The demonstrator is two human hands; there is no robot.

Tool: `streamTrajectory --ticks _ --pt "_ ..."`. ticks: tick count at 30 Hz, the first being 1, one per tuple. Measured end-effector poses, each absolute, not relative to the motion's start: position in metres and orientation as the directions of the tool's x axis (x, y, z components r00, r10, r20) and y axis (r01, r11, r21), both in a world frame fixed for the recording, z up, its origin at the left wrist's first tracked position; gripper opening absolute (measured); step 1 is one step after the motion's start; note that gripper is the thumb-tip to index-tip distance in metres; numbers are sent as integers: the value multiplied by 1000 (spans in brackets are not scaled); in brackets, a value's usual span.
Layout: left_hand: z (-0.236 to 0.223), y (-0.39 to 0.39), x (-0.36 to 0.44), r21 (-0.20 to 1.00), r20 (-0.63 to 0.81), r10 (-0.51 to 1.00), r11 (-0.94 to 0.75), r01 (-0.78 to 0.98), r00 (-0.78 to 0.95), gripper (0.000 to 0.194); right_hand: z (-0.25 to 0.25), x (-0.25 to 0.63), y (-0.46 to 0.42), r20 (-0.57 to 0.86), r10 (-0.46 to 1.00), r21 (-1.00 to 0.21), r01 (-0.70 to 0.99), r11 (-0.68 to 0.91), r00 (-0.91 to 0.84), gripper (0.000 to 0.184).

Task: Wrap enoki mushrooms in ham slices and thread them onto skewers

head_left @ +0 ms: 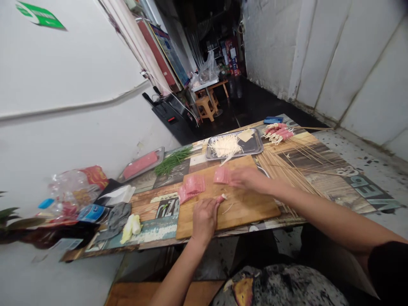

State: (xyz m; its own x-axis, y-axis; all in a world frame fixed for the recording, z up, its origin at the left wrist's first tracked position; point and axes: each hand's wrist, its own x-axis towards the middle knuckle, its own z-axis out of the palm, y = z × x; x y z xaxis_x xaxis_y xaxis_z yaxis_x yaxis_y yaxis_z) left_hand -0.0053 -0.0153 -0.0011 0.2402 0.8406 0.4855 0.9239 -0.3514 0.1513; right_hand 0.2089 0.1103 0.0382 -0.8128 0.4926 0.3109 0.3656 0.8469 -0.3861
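Observation:
On the wooden cutting board, my left hand is closed around a small meat roll with a white end poking out past the fingers. My right hand is over the board, its fingertips at the right edge of a stack of thin pink meat slices. Motion smears those fingers, and whether they grip anything is unclear. More pink meat slices lie on the board's left side. Behind the board, a metal tray bears shredded pale enoki-like strands.
Wooden skewers spread across the table's right side, near finished meat rolls and a blue object. Green chives, a packaged pink meat tray, a grey cloth, pale cabbage leaves and bottles are on the left.

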Motion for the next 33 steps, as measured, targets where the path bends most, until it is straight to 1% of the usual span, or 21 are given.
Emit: streamTrajectory --ticks 2,4,6,7,9,14,16,18,20,22,23,25,27,29,33 --pt "-2 -16 -5 180 507 823 -391 903 256 24 43 254 118 262 710 -279 652 704 -654 24" --pt "-4 -17 -6 205 529 809 -415 886 257 25 45 300 120 161 868 -159 855 493 -470 24" --pt "-6 -17 -7 215 551 798 -420 882 245 25 42 337 115 55 944 -56 943 329 -326 24" --pt "-7 -17 -7 223 557 795 -422 879 241 25 39 350 112 18 959 -21 958 284 -284 25" --pt "-8 -18 -8 233 564 793 -421 876 231 25 30 366 105 -11 965 6 965 263 -263 26" --pt "-7 -18 -6 218 585 781 -413 884 220 24 10 375 101 21 945 -21 945 326 -326 29" --pt "-8 -18 -6 216 587 780 -408 887 216 24 6 378 103 59 936 -19 937 350 -348 29" --pt "-10 -17 -7 213 590 778 -410 887 218 24 7 379 101 158 927 -36 936 349 -340 29" --pt "-13 -16 -8 213 596 773 -415 885 219 23 10 372 89 307 896 -89 928 362 -320 30" --pt "-14 -16 -8 221 597 773 -415 882 215 22 14 354 65 447 826 -173 873 455 -342 33" --pt "-14 -15 -8 225 597 774 -415 881 212 22 15 341 50 510 783 -234 819 524 -356 33" --pt "-14 -15 -8 225 598 773 -415 882 211 21 12 311 19 509 730 -344 669 659 -457 30" --pt "-13 -15 -8 212 600 770 -414 885 217 21 6 284 -8 450 698 -394 578 715 -557 30" --pt "-12 -16 -7 207 601 768 -416 885 221 21 -1 265 -24 388 697 -424 554 716 -603 31" --pt "-9 -17 -5 222 603 766 -431 875 224 21 -11 251 -31 293 718 -470 559 683 -632 34"
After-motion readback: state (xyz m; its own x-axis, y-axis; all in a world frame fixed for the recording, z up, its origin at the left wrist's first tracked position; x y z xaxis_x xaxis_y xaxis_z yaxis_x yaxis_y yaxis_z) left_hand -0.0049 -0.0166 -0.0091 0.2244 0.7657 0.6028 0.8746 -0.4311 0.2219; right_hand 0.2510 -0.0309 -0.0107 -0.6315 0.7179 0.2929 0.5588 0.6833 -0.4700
